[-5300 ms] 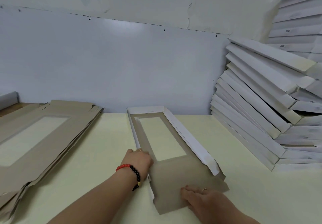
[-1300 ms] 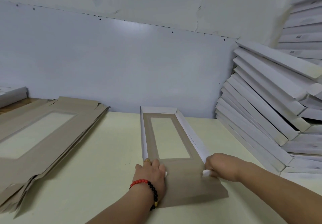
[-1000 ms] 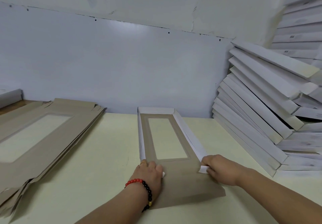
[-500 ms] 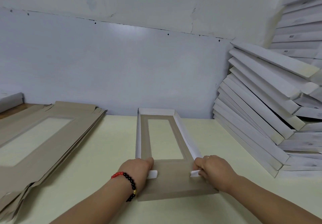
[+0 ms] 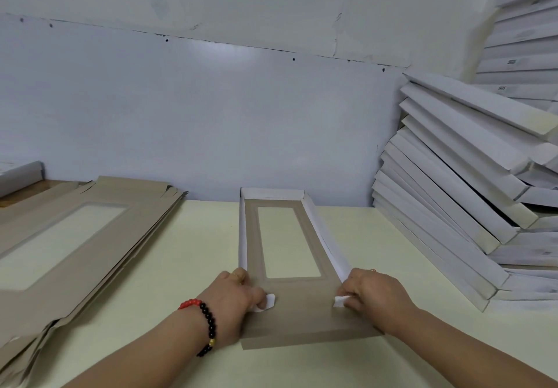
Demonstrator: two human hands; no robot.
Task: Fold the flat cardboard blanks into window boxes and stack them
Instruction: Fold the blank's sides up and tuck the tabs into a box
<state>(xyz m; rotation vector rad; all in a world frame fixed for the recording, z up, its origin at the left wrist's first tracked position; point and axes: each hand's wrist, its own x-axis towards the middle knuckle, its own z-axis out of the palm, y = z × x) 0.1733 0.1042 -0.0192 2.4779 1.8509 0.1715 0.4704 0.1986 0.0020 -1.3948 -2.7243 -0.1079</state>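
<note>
Two hands are shown at the near end of a half-formed window box (image 5: 297,270) lying brown side up on the cream surface (image 5: 187,245). The left hand (image 5: 231,295) is closed in a pinch on a small white corner tab (image 5: 267,301) at the near end of the left side wall; the right hand (image 5: 374,292) is closed likewise on the matching tab (image 5: 340,300) at the near end of the right wall. Between the two grips lies the brown panel; beyond them the window opening (image 5: 288,241) and the raised far wall are seen, and just nearer than them the unfolded end flap (image 5: 308,335) lies flat.

The board is judged light and thin, stiff across its panels but weak at the scored creases and around the window cut-out, so that it is expected to buckle or tear if twisted or pulled by one corner. It is best taken at the walls close to the creases, with both sides held at once, as here. The white outer face is likely smooth and somewhat slippery; the brown face appears matt.

Well to the left of the left grip a pile of flat blanks (image 5: 69,245) is laid. Well to the right of the right grip the finished boxes (image 5: 459,206) are stacked, leaning unevenly, and that stack is judged liable to slide.
</note>
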